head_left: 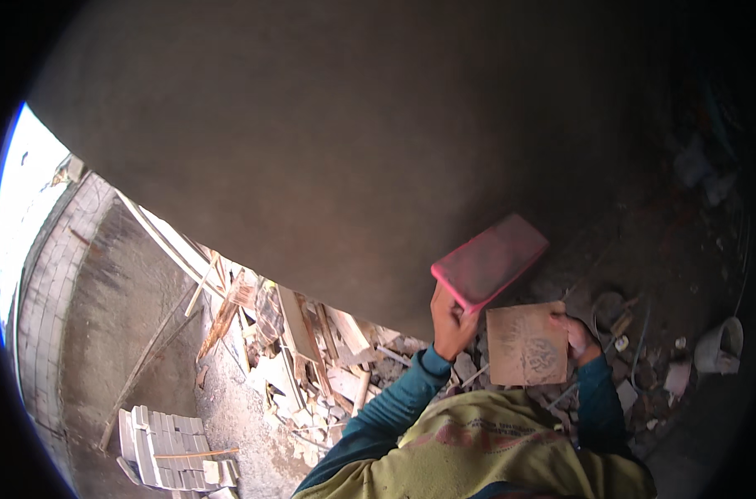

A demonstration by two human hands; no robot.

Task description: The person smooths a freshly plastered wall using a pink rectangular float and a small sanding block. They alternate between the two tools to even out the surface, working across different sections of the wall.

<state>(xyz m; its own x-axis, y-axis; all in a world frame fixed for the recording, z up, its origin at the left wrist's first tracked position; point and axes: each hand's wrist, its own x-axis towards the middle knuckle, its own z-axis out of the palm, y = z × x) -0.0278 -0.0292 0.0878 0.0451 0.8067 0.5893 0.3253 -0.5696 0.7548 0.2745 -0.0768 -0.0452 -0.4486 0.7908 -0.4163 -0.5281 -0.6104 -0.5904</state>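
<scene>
My left hand (451, 318) is closed on a pink-edged rectangular pad (490, 258) with a grey, dusty face, raised against or just in front of a large grey plastered surface (336, 158); I cannot tell if they touch. Below and right of the pad, my right hand (579, 337) grips the right edge of a square brown sheet (523, 349) with dark markings, like paper or thin card. The sheet is held upright at chest height, beside my left wrist.
Broken wood and rubble (311, 358) lie along the bottom of the surface. At the left are a curved block wall (66, 233), leaning poles (149, 362) and a pile of grey blocks (170, 449). A white bucket (714, 349) sits among debris at the right.
</scene>
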